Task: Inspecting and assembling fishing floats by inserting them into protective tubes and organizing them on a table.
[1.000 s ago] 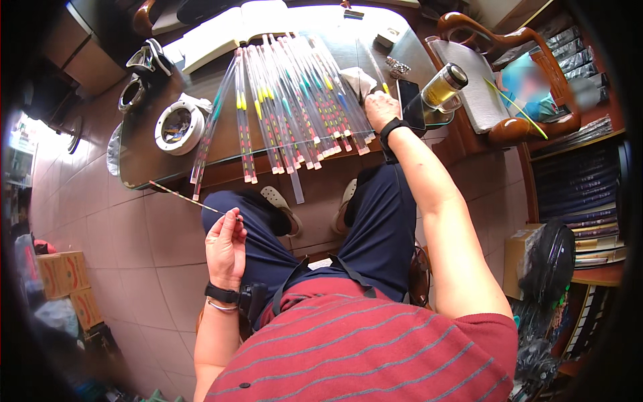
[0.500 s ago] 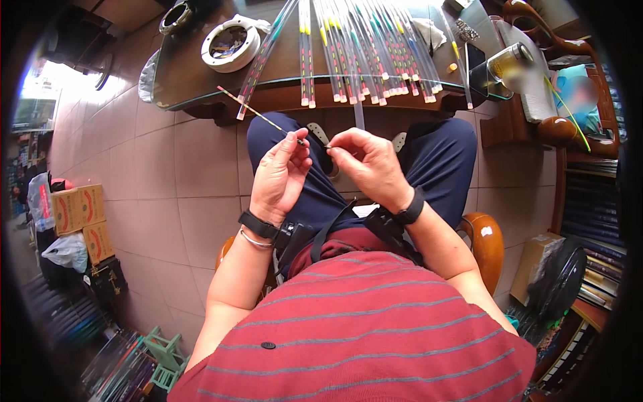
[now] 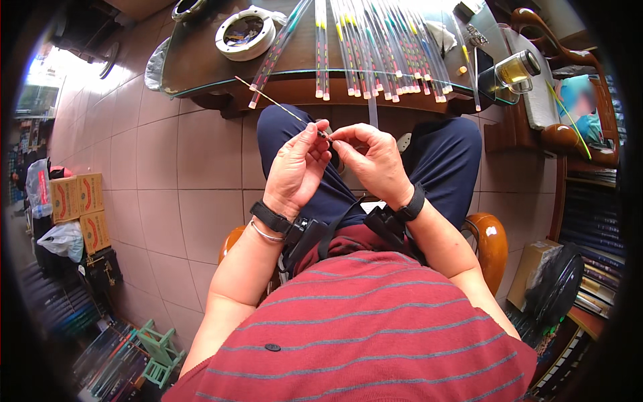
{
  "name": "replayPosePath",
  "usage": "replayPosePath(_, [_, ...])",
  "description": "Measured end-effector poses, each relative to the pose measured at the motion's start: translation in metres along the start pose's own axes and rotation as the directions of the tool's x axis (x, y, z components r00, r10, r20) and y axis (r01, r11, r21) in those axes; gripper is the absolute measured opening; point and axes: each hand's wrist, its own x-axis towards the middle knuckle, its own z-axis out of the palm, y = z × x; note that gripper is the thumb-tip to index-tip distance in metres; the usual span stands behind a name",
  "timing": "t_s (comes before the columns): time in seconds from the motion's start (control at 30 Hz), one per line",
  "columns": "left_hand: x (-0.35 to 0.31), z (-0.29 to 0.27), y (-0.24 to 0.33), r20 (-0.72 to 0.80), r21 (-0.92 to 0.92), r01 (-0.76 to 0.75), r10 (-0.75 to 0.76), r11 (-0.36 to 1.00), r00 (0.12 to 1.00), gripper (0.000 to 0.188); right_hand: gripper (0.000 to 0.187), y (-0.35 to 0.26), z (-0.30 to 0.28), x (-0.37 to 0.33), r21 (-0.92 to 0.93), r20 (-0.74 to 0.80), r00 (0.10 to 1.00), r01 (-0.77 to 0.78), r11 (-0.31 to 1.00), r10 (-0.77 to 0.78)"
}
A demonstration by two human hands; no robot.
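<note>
My left hand (image 3: 295, 171) is closed on a thin fishing float (image 3: 276, 104) with a banded, light-coloured stem, which slants up and left from my fingers toward the table edge. The float's dark end (image 3: 323, 135) shows between my fingertips. Beside it, my right hand (image 3: 375, 161) pinches with thumb and forefinger at that dark end; what the pinch holds is too small to make out. Both hands are above my lap, in front of the table.
On the glass-topped table (image 3: 194, 75) lie several clear tubes (image 3: 368, 60) with coloured, dashed sticks inside. A round white tin (image 3: 246, 55), a glass mug (image 3: 507, 72) and a phone (image 3: 483, 65) stand or lie there too. Cardboard boxes (image 3: 80, 194) are stacked at left.
My right fingertips have come up to the float's dark end, closing the small gap between the hands. The whole scene has shifted slightly in the picture. The left hand keeps its hold.
</note>
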Motion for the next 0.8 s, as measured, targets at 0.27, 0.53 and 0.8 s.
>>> replayPosePath(0.27, [0.001, 0.0, -0.006, -0.009, 0.09, -0.085, 0.086, 0.992, 0.996, 0.022, 0.014, -0.005, -0.002, -0.002, 0.006, 0.0, 1.0, -0.029, 1.0, 0.029])
replayPosePath(0.53, [0.001, 0.0, -0.006, 0.004, 0.133, -0.14, 0.14, 0.981, 0.99, 0.022, 0.013, -0.011, -0.001, -0.001, -0.025, -0.002, 1.0, -0.021, 0.999, 0.021])
replayPosePath(0.8, [0.0, 0.001, -0.004, -0.007, 0.026, -0.052, 0.052, 0.998, 0.999, 0.021, 0.013, -0.013, -0.004, -0.001, -0.025, 0.007, 1.0, -0.019, 0.999, 0.019])
